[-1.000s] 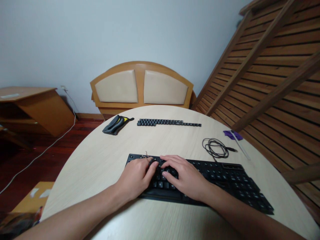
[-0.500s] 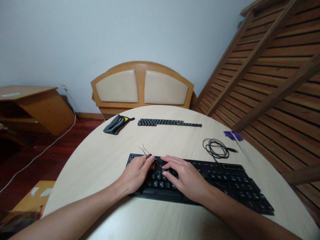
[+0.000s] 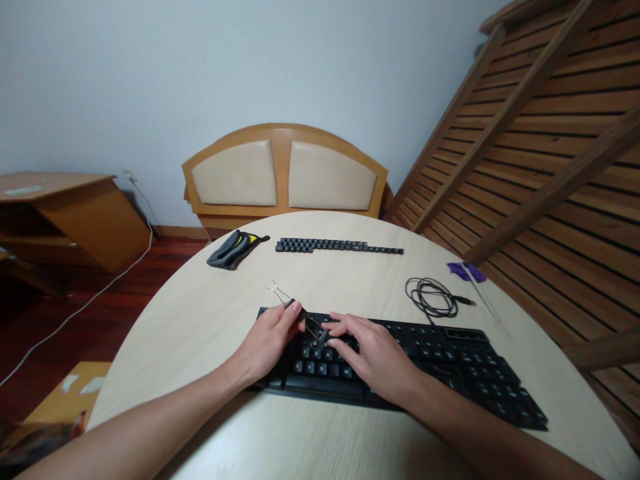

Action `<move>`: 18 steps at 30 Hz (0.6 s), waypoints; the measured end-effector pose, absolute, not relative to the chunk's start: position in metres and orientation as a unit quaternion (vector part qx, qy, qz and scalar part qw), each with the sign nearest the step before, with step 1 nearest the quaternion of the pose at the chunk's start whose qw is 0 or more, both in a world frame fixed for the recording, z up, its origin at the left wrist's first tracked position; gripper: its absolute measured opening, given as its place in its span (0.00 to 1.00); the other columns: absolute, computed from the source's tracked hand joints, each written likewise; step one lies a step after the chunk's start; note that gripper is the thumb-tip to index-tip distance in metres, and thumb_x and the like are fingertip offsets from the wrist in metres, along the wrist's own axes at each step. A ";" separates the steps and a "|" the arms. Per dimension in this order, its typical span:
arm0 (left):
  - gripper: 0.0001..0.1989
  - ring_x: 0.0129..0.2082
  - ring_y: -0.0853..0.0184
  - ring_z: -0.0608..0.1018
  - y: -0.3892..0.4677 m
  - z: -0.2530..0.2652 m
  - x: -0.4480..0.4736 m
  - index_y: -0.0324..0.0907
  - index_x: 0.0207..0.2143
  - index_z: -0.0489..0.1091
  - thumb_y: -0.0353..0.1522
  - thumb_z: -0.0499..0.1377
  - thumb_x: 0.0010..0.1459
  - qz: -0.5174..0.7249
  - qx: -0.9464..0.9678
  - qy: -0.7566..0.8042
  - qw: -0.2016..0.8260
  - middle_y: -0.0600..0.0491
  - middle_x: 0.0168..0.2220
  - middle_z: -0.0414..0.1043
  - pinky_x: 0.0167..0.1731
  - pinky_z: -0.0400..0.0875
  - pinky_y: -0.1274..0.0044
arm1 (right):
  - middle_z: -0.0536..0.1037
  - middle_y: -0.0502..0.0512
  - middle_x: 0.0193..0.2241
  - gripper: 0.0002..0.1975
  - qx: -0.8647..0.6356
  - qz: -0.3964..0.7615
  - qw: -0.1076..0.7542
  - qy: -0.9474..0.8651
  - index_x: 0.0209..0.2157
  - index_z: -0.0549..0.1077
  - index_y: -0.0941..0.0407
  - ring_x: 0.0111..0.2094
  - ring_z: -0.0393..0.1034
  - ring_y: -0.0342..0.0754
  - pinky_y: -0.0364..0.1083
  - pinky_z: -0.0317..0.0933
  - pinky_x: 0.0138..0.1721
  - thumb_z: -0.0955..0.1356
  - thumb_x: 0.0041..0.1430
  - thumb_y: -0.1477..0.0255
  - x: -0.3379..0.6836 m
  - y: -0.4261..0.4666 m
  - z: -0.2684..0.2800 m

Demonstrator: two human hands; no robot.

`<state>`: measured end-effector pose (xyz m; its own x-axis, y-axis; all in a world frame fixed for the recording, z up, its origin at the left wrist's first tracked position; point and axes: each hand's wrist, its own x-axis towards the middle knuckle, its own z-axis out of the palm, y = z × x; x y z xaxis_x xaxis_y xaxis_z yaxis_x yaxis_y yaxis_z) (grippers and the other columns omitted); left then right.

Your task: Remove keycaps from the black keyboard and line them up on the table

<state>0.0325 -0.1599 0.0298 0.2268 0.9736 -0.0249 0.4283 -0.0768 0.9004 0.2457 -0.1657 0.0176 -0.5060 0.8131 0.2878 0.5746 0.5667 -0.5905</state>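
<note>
My left hand point(image 3: 273, 337) is closed round the dark handle of a wire keycap puller point(image 3: 290, 303), over the left part of a black keyboard point(image 3: 320, 385). One pair of its wire prongs points up and away past my fingers. The other pair reaches right, toward my right hand point(image 3: 373, 350). Between that hand's thumb and fingertips, at the wire ends, is a small dark keycap point(image 3: 324, 335), partly hidden. My right palm is over the middle of the keyboard and covers some keys.
Rows of loose black keycaps point(image 3: 327, 245) lie across the far part of the round table point(image 3: 210, 347). A black and yellow pouch point(image 3: 234, 250) is left of them. To the right are a coiled cable point(image 3: 433, 298), a purple cloth point(image 3: 467, 271) and a thin white stick point(image 3: 483, 293).
My left hand has shifted slightly up and left, tilting the puller. My right thumb and fingers have drawn closer together at the wire ends. The keyboard stays put.
</note>
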 end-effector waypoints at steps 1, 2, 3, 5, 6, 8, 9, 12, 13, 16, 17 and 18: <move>0.26 0.21 0.68 0.63 -0.160 0.030 0.032 0.41 0.25 0.65 0.48 0.43 0.66 0.327 0.653 0.529 0.432 0.58 0.19 0.58 0.24 0.57 0.77 | 0.80 0.54 0.46 0.04 -0.416 0.220 0.282 -0.836 0.40 0.73 0.53 0.53 0.71 0.51 0.53 0.64 0.55 0.66 0.64 0.71 0.246 -0.166 0.017; 0.26 0.21 0.69 0.62 -0.160 0.030 0.032 0.41 0.24 0.65 0.49 0.43 0.66 0.329 0.652 0.527 0.434 0.59 0.19 0.57 0.23 0.56 0.77 | 0.80 0.53 0.44 0.04 -0.416 0.222 0.287 -0.834 0.39 0.73 0.53 0.52 0.72 0.51 0.53 0.65 0.54 0.66 0.64 0.71 0.245 -0.165 0.017; 0.27 0.21 0.69 0.62 -0.160 0.030 0.033 0.41 0.24 0.65 0.49 0.43 0.66 0.330 0.655 0.526 0.430 0.58 0.19 0.57 0.23 0.56 0.77 | 0.80 0.53 0.44 0.04 -0.415 0.223 0.289 -0.834 0.39 0.73 0.53 0.52 0.72 0.51 0.53 0.65 0.54 0.66 0.64 0.71 0.245 -0.165 0.017; 0.27 0.22 0.68 0.63 -0.161 0.030 0.033 0.40 0.24 0.66 0.48 0.44 0.66 0.334 0.658 0.535 0.412 0.57 0.20 0.58 0.24 0.56 0.77 | 0.80 0.53 0.44 0.04 -0.415 0.222 0.292 -0.833 0.39 0.73 0.53 0.52 0.72 0.52 0.53 0.64 0.54 0.66 0.64 0.71 0.245 -0.165 0.016; 0.27 0.22 0.68 0.63 -0.161 0.030 0.033 0.40 0.24 0.67 0.48 0.44 0.66 0.336 0.656 0.543 0.403 0.57 0.20 0.58 0.24 0.56 0.77 | 0.80 0.54 0.44 0.04 -0.417 0.224 0.293 -0.831 0.39 0.73 0.53 0.52 0.72 0.52 0.53 0.65 0.54 0.66 0.64 0.71 0.245 -0.165 0.016; 0.27 0.22 0.68 0.63 -0.161 0.031 0.034 0.40 0.24 0.67 0.48 0.44 0.66 0.338 0.651 0.555 0.393 0.58 0.19 0.58 0.24 0.56 0.77 | 0.80 0.53 0.43 0.04 -0.423 0.230 0.296 -0.825 0.40 0.72 0.53 0.50 0.73 0.51 0.52 0.66 0.52 0.66 0.64 0.71 0.245 -0.165 0.017; 0.27 0.22 0.68 0.63 -0.161 0.031 0.034 0.40 0.24 0.67 0.48 0.44 0.66 0.339 0.648 0.558 0.392 0.58 0.18 0.57 0.24 0.56 0.77 | 0.80 0.53 0.43 0.04 -0.427 0.232 0.297 -0.822 0.41 0.72 0.52 0.49 0.73 0.51 0.51 0.66 0.51 0.65 0.65 0.71 0.244 -0.164 0.017; 0.27 0.21 0.68 0.62 -0.160 0.032 0.034 0.40 0.24 0.68 0.48 0.44 0.65 0.344 0.641 0.560 0.397 0.59 0.18 0.56 0.24 0.55 0.77 | 0.79 0.52 0.42 0.07 -0.433 0.231 0.297 -0.819 0.43 0.71 0.52 0.46 0.74 0.49 0.49 0.66 0.49 0.65 0.65 0.72 0.244 -0.164 0.020; 0.27 0.21 0.68 0.62 -0.159 0.032 0.034 0.41 0.24 0.68 0.49 0.44 0.65 0.344 0.639 0.560 0.398 0.59 0.18 0.56 0.24 0.55 0.77 | 0.79 0.52 0.43 0.07 -0.433 0.229 0.298 -0.819 0.44 0.71 0.52 0.46 0.74 0.49 0.49 0.66 0.49 0.65 0.65 0.72 0.244 -0.164 0.020; 0.27 0.21 0.68 0.62 -0.158 0.032 0.034 0.41 0.25 0.68 0.49 0.43 0.65 0.337 0.641 0.563 0.398 0.59 0.17 0.56 0.24 0.55 0.77 | 0.79 0.53 0.44 0.08 -0.435 0.229 0.303 -0.817 0.45 0.72 0.52 0.47 0.73 0.49 0.49 0.66 0.50 0.65 0.64 0.73 0.245 -0.163 0.021; 0.28 0.21 0.67 0.63 -0.158 0.032 0.034 0.41 0.25 0.69 0.49 0.43 0.65 0.336 0.642 0.563 0.397 0.59 0.17 0.56 0.24 0.55 0.77 | 0.79 0.53 0.44 0.09 -0.435 0.231 0.305 -0.816 0.45 0.72 0.52 0.47 0.73 0.49 0.49 0.65 0.50 0.64 0.64 0.73 0.245 -0.163 0.021; 0.28 0.21 0.67 0.63 -0.158 0.032 0.034 0.41 0.25 0.69 0.49 0.43 0.65 0.335 0.644 0.563 0.395 0.59 0.17 0.56 0.24 0.55 0.77 | 0.79 0.53 0.44 0.09 -0.435 0.233 0.306 -0.814 0.44 0.72 0.52 0.47 0.73 0.49 0.50 0.65 0.51 0.64 0.64 0.73 0.245 -0.162 0.021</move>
<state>0.0344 -0.1583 0.0319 0.1422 0.9897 -0.0139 0.4608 -0.0538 0.8859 0.2452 -0.1624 0.0207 -0.4335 0.8512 0.2958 0.5662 0.5126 -0.6455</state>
